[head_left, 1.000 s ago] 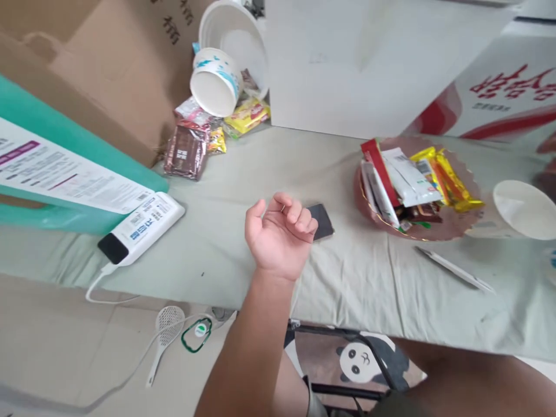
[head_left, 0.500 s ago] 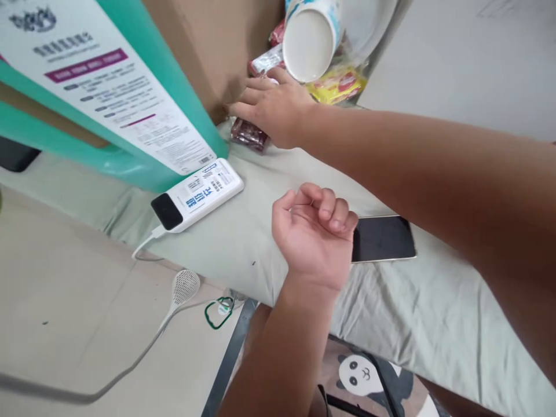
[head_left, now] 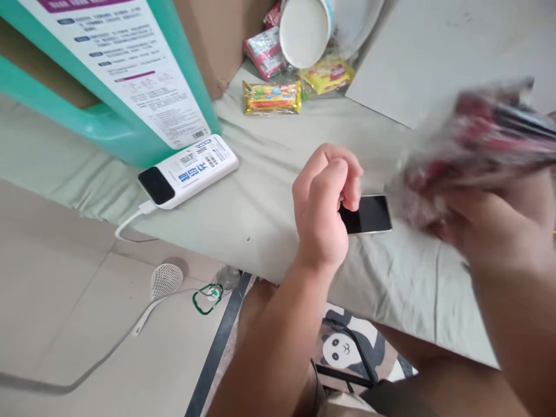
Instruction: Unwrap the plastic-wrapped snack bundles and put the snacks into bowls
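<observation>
My left hand (head_left: 324, 208) is raised over the cloth-covered surface, its fingers curled into a loose fist with nothing visible in them. Behind it lies a dark smartphone (head_left: 369, 214), partly hidden by the fingers. At the right, my right hand (head_left: 499, 223) grips dark red snack packs in clear plastic (head_left: 473, 139), smeared by motion. A yellow snack packet (head_left: 272, 98) lies at the back. Beyond it are a pink and silver packet (head_left: 266, 53), a yellow wrapper (head_left: 328, 75) and a paper cup (head_left: 304, 33) on its side.
A big green jug (head_left: 191, 75) stands at the left against a cardboard box (head_left: 212, 35). In front of it lies a white power bank (head_left: 191, 171) with a cable. Below the cloth edge are a white slotted ladle (head_left: 166, 281) and a green carabiner-like loop (head_left: 195, 304).
My right hand has pulled back from the rear of the cloth to the right, carrying the snack packs. The yellow packet is now uncovered. My left hand has turned and curled tighter.
</observation>
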Action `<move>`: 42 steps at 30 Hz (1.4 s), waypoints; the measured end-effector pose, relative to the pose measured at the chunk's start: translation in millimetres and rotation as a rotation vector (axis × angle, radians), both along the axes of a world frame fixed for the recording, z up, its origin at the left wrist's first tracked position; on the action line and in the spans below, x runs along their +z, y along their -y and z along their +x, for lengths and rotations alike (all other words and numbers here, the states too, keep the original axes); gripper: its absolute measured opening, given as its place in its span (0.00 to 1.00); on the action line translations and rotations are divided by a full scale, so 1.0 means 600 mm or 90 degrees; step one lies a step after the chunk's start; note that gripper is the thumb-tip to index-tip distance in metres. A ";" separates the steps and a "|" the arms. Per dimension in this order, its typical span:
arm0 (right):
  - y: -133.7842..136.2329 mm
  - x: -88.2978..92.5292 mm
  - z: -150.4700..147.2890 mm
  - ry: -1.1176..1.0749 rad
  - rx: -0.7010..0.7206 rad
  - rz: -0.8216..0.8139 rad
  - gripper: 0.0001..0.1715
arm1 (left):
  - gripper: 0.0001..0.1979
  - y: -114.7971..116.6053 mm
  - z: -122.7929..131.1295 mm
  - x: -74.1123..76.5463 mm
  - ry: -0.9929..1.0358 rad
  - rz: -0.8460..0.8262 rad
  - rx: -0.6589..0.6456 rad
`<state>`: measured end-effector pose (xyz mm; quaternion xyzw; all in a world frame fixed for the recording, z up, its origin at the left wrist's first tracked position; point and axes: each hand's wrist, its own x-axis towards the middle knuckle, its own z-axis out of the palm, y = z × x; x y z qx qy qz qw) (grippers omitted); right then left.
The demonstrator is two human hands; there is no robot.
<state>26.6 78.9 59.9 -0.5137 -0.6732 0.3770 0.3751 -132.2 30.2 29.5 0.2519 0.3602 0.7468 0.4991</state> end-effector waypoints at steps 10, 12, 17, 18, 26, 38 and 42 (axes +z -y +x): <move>0.187 -0.121 0.200 -0.330 -0.299 -0.182 0.21 | 0.15 0.023 0.200 -0.046 -0.202 0.065 -0.511; 0.182 -0.134 0.232 -0.341 -0.260 -0.176 0.22 | 0.17 0.036 0.226 -0.059 -0.265 0.111 -0.484; 0.172 -0.172 0.289 -0.263 -0.172 -0.135 0.22 | 0.17 0.039 0.246 -0.085 -0.539 0.124 -0.308; 0.170 -0.174 0.292 -0.248 -0.157 -0.133 0.22 | 0.14 0.035 0.246 -0.088 -0.573 0.126 -0.282; 0.152 -0.150 0.276 -0.151 -0.184 -0.177 0.11 | 0.06 0.023 0.246 -0.104 -0.677 0.187 -0.086; 0.153 -0.173 0.281 -0.258 -0.148 -0.159 0.12 | 0.19 0.041 0.284 -0.125 -0.398 0.083 -0.260; 0.152 -0.174 0.276 -0.248 -0.107 -0.155 0.17 | 0.17 0.039 0.292 -0.113 -0.305 0.006 -0.243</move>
